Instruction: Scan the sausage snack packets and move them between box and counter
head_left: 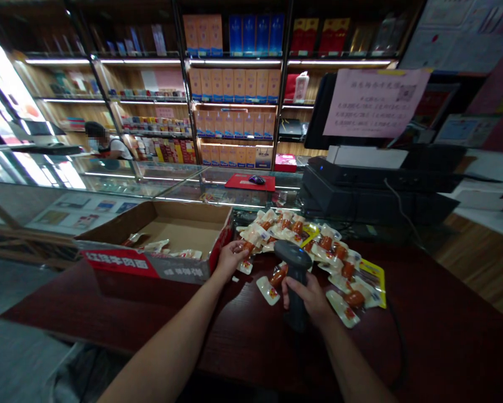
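Note:
My right hand point(308, 296) is wrapped round the grip of a dark grey barcode scanner point(293, 254), held upright over the table. My left hand point(231, 260) is closed on a clear-and-white sealed snack packet point(248, 246) with orange-brown food inside, at the left end of a pile. More such packets point(327, 243) spread in an arc behind and to the right of the scanner. One loose packet point(269, 290) lies just left of the scanner, partly hidden by my right hand. Yellow-edged packets point(373, 274) lie among them at the right.
An open cardboard box point(121, 266) with several packets inside stands on the dark red table point(159, 313), left of my left hand. Behind are a glass counter with a mouse point(256, 179) on a red mat, and a black register point(373, 196) at right. A person point(112, 146) is farther left.

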A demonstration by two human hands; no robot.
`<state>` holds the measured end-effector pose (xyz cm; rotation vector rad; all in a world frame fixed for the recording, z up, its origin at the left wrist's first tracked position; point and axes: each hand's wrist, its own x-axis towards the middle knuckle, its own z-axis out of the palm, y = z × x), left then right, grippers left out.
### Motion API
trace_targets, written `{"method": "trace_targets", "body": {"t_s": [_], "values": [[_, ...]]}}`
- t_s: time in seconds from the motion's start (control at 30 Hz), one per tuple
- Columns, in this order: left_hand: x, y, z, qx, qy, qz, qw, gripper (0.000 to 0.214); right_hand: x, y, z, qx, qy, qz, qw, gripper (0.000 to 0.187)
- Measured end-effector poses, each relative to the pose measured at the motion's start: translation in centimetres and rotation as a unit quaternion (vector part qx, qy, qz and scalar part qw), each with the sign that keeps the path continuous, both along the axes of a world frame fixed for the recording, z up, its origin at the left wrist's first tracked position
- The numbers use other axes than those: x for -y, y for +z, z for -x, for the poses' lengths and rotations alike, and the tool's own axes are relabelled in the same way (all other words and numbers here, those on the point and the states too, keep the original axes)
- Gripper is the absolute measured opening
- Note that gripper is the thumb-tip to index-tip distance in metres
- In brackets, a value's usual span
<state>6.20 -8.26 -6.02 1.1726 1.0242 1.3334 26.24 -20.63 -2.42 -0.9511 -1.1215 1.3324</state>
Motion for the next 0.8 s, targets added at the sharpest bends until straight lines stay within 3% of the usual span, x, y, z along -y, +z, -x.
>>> {"method": "trace_targets", "body": {"t_s": [0.47,0.8], "values": [[0.4,0.0,-0.5,-0.034,-0.011,-0.016,0.999,0.036,0.5,1.0,0.4,0.039,0.003,0.018,0.999,0.033],[0.5,0.0,-0.6,-0.041,-0.014,-0.004,0.999,0.037,0.2,0.4,0.3,0.012,-0.003,0.015,1.000,0.035]]}}
